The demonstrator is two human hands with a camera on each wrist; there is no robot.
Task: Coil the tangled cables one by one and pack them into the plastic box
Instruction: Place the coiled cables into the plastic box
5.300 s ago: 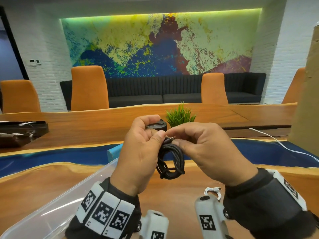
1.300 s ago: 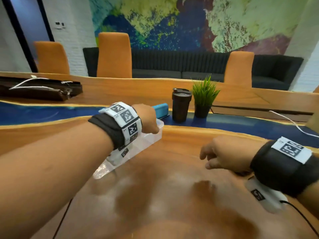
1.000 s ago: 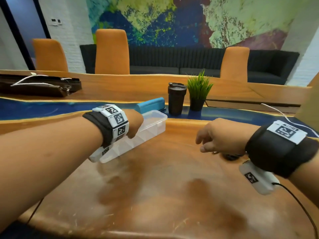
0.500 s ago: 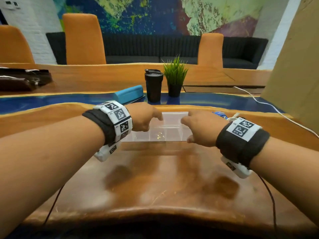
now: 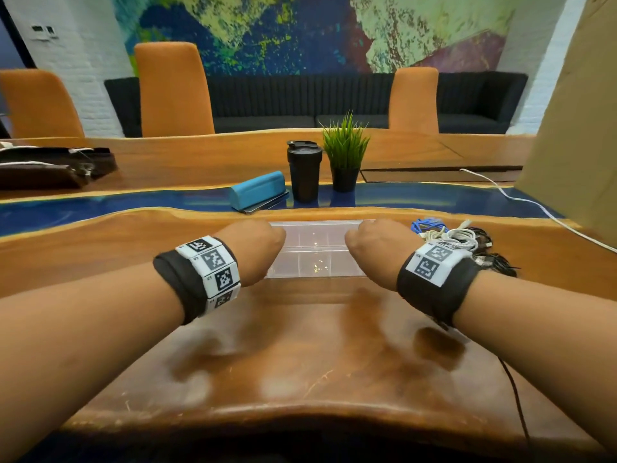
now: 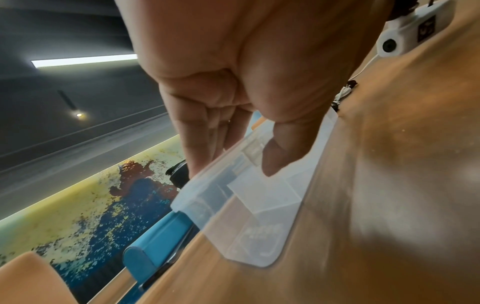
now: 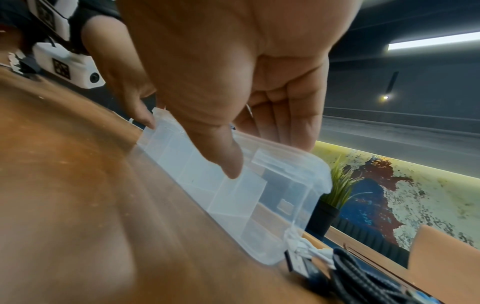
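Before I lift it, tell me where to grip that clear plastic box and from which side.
Grip the plastic box at its two short ends, coming from above on the near side, as the left hand and right hand do now: thumbs on the front wall by the latches, fingers over the lid. It is long, flat and lies crosswise.

plastic box (image 5: 315, 248): clear smooth plastic | table (image 5: 300, 355): glossy wood
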